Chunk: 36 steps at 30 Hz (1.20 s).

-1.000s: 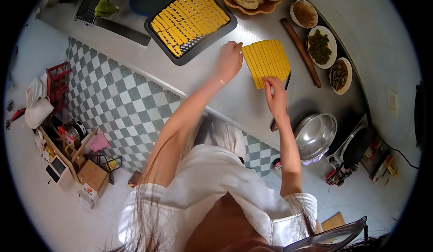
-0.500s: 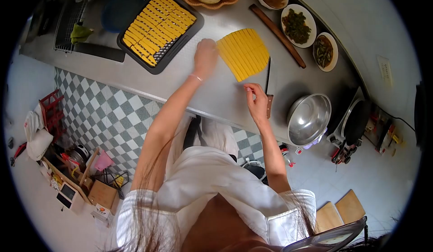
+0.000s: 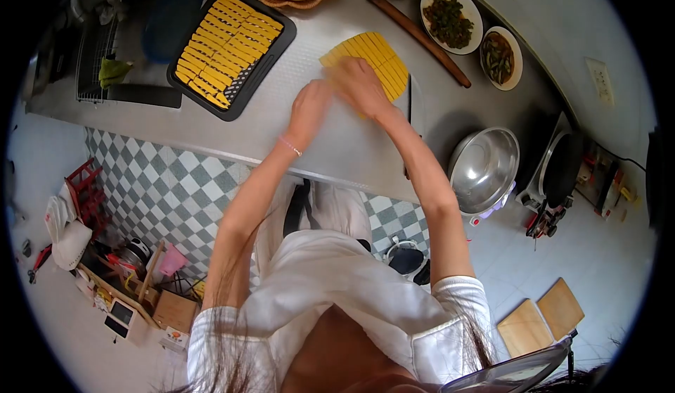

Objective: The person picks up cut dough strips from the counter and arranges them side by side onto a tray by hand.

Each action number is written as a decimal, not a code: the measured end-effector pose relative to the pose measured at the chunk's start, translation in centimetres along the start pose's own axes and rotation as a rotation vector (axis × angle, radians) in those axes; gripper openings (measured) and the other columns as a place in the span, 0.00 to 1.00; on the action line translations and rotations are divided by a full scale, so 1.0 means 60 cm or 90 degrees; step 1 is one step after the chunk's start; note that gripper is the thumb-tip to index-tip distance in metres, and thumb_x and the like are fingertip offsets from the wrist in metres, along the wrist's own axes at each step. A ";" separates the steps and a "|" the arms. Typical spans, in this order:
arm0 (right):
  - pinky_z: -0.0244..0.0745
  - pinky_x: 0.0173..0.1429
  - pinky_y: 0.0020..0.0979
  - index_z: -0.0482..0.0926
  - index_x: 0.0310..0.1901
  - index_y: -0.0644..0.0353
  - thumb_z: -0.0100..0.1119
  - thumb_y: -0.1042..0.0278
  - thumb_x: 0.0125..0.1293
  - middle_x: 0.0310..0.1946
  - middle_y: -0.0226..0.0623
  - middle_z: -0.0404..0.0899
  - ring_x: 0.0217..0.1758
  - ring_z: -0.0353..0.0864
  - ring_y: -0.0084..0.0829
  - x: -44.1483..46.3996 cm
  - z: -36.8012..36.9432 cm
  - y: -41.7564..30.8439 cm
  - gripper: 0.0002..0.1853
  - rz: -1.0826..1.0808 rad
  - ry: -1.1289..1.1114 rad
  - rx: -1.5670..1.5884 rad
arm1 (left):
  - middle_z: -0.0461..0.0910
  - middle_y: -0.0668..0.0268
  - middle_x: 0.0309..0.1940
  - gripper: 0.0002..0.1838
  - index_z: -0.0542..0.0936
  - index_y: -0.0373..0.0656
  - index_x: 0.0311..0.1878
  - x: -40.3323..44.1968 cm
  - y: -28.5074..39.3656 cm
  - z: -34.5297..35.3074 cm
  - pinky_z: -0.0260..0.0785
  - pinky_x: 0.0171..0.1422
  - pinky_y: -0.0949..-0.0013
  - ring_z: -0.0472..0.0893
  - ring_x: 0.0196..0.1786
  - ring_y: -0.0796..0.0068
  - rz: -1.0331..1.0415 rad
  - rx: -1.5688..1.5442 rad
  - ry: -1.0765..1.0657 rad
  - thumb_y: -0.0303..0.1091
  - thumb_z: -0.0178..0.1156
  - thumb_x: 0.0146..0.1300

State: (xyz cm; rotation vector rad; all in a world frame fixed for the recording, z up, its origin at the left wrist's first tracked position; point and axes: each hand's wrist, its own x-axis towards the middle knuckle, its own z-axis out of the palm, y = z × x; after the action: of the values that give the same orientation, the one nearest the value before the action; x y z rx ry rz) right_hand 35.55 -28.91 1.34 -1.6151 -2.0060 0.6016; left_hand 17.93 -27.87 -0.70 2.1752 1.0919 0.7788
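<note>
A flat yellow sheet of dough (image 3: 383,59), cut into parallel strips, lies on the metal counter. My right hand (image 3: 362,87) reaches over its left side, covering part of the strips; its fingers are smeared by motion. Just left of it, my left hand (image 3: 311,108) is over the counter, its fingers also blurred, and I cannot make out anything in them. A black baking tray (image 3: 287,40) to the left carries rows of yellow dough strips (image 3: 226,45), with some bare mesh at its lower right. Beside the sheet lies a knife (image 3: 410,105), partly hidden by my right forearm.
A wooden rolling pin (image 3: 422,40) lies beyond the dough. Dishes of food, including a plate of greens (image 3: 472,12), line the wall. A steel bowl (image 3: 485,169) stands at the right, a wicker basket (image 3: 309,1) at the back, and a sink (image 3: 151,92) at the left.
My right hand has moved up and left from beside the knife onto the dough sheet. My left hand has drawn slightly back from the sheet's left edge. The camera view has shifted.
</note>
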 end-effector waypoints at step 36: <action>0.78 0.41 0.30 0.80 0.43 0.64 0.65 0.71 0.61 0.33 0.40 0.84 0.32 0.83 0.31 0.225 0.178 -0.168 0.10 0.164 -0.168 0.160 | 0.79 0.61 0.36 0.06 0.80 0.34 0.43 -0.090 -0.152 -0.186 0.73 0.38 0.74 0.81 0.34 0.75 -0.474 -0.130 0.343 0.22 0.63 0.63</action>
State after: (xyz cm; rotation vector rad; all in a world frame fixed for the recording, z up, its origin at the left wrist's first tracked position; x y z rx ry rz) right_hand 18.80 -18.11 0.55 -1.7195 -1.8167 1.1693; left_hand 2.79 -25.25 -1.04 1.2396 1.8328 1.0655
